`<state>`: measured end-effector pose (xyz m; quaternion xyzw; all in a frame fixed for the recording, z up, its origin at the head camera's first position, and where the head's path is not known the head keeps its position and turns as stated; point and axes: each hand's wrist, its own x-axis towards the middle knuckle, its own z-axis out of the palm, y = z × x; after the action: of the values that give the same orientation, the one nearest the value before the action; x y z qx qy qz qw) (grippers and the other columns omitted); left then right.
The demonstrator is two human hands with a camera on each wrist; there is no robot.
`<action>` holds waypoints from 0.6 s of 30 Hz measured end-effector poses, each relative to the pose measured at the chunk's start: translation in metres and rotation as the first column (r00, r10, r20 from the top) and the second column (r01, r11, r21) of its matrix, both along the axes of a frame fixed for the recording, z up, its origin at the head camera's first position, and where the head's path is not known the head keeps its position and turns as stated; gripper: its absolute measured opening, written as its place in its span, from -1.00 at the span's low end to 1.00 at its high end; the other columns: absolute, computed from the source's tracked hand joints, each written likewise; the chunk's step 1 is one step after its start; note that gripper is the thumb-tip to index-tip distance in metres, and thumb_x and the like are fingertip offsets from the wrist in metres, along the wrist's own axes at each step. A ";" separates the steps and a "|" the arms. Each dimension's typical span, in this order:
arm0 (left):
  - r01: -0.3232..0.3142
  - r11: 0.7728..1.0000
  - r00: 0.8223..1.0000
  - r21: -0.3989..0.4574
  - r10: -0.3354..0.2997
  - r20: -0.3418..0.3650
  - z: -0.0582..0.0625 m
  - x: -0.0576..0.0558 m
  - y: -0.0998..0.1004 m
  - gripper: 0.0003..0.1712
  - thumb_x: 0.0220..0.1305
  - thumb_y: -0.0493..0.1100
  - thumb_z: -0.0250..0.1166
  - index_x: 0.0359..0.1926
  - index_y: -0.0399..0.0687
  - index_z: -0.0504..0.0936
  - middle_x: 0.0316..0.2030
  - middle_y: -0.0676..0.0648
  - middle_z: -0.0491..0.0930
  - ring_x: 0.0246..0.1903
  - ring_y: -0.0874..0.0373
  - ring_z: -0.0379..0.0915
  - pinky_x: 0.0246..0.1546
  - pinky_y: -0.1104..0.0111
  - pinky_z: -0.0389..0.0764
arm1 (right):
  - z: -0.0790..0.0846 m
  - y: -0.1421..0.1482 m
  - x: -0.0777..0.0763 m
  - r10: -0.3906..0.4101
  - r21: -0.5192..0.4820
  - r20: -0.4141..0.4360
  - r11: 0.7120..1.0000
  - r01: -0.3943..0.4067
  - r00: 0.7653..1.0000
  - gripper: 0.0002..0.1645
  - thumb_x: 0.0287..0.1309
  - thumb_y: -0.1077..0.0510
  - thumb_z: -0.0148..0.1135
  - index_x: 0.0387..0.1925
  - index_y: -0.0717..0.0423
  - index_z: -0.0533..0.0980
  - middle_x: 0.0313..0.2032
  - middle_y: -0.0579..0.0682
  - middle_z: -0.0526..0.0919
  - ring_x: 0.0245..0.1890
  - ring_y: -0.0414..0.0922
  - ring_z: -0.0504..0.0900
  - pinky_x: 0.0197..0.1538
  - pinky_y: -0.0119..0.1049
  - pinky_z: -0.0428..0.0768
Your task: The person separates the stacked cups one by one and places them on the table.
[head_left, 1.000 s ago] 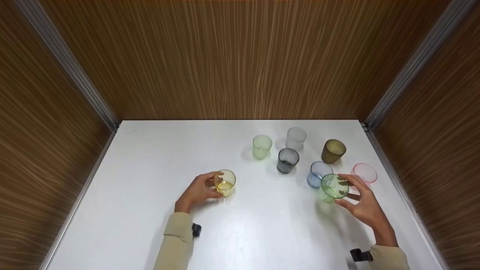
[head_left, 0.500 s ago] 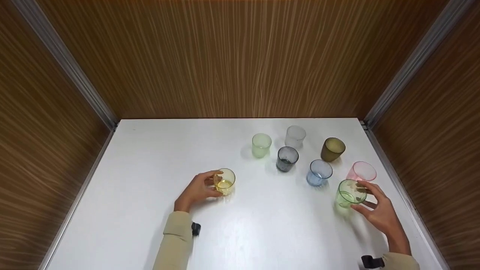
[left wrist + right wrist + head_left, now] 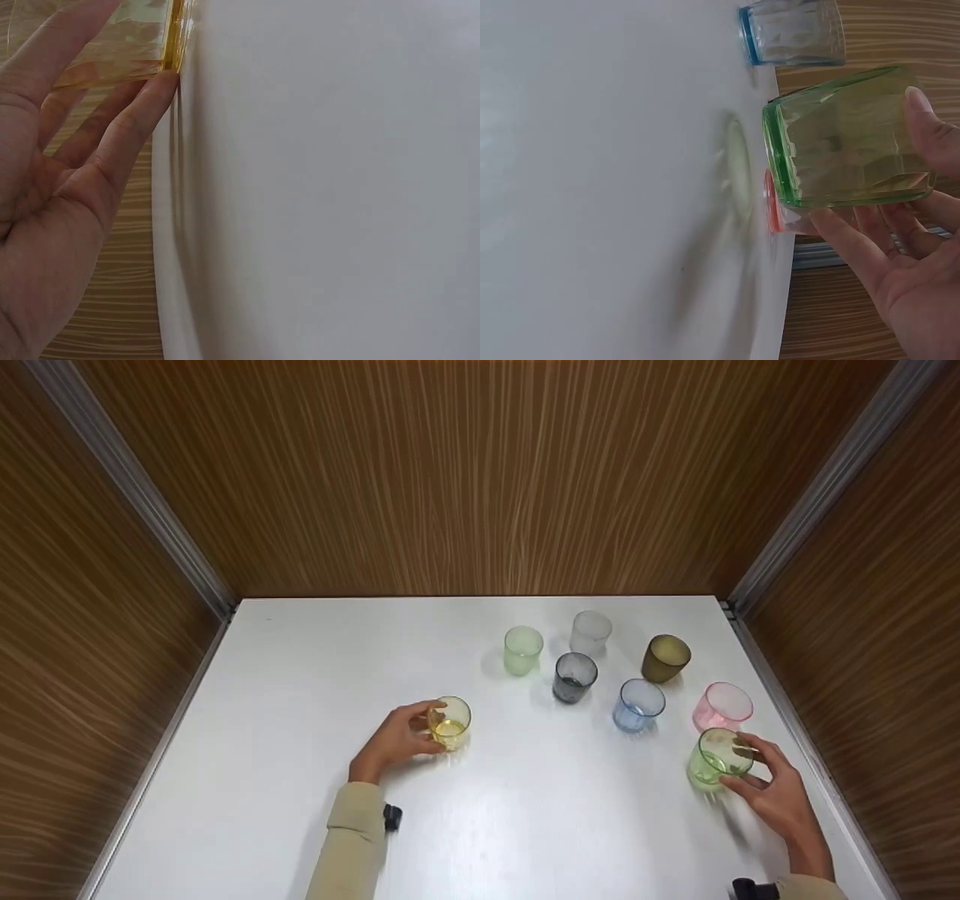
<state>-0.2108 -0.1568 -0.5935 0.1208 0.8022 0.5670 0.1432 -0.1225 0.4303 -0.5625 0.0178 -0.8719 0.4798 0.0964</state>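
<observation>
A clear yellow glass (image 3: pixel 452 726) stands near the middle of the white table, and my left hand (image 3: pixel 391 741) grips it from the left side. In the left wrist view, thumb and fingers (image 3: pixel 139 124) curve about the yellow glass (image 3: pixel 112 45), partly cut off by the frame. On the right, my right hand (image 3: pixel 780 795) holds a clear green glass (image 3: pixel 709 769) by its side. The right wrist view shows this green glass (image 3: pixel 847 142) slightly tilted, its base apart from the tabletop with a shadow beside it. Directly behind it sits a pink glass (image 3: pixel 721 706).
Other glasses stand upright farther back: blue (image 3: pixel 637 709), dark grey (image 3: pixel 574 679), pale green (image 3: pixel 522 651), frosted white (image 3: pixel 591 632) and olive brown (image 3: pixel 665 660). Wood-grain panels (image 3: pixel 480 480) with metal edge rails enclose the white table (image 3: pixel 337 660) at the back and sides.
My right hand has carried the green glass right and toward the near edge, away from the blue glass to in front of the pink one. My left hand stays put on the yellow glass.
</observation>
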 end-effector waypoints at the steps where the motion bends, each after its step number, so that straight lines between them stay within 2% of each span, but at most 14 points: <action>1: 0.000 1.000 1.000 -0.002 0.000 0.002 0.000 0.000 0.000 -0.14 0.05 -0.31 0.60 0.40 -0.01 0.51 0.27 -0.18 0.58 0.28 -0.17 0.54 0.20 0.19 0.72 | -0.001 0.001 0.001 -0.003 0.000 0.008 1.000 0.003 1.000 -0.10 0.04 0.46 0.49 0.40 0.43 0.29 0.10 -0.55 0.35 0.05 -0.65 0.38 -0.05 -0.80 0.58; 8: -0.001 1.000 1.000 0.000 0.001 0.002 0.003 0.001 0.000 -0.13 0.04 -0.32 0.61 0.40 0.00 0.51 0.28 -0.19 0.58 0.27 -0.18 0.55 0.19 0.18 0.72 | -0.004 0.003 0.003 -0.020 0.011 0.056 1.000 0.020 0.998 -0.08 0.06 0.41 0.51 0.41 0.41 0.26 0.09 -0.58 0.33 0.05 -0.68 0.35 -0.04 -0.82 0.56; 18: -0.014 1.000 1.000 -0.023 0.014 0.001 -0.002 -0.002 -0.001 -0.13 0.04 -0.34 0.60 0.40 0.03 0.52 0.28 -0.17 0.57 0.27 -0.17 0.55 0.19 0.15 0.72 | -0.010 0.005 0.005 -0.025 0.009 0.107 1.000 0.024 0.994 -0.04 0.09 0.35 0.51 0.44 0.38 0.22 0.09 -0.62 0.30 0.06 -0.71 0.31 -0.04 -0.83 0.54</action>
<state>-0.2126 -0.1579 -0.5958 0.1134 0.8093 0.5588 0.1412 -0.1170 0.4353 -0.5725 -0.0185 -0.8779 0.4753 0.0554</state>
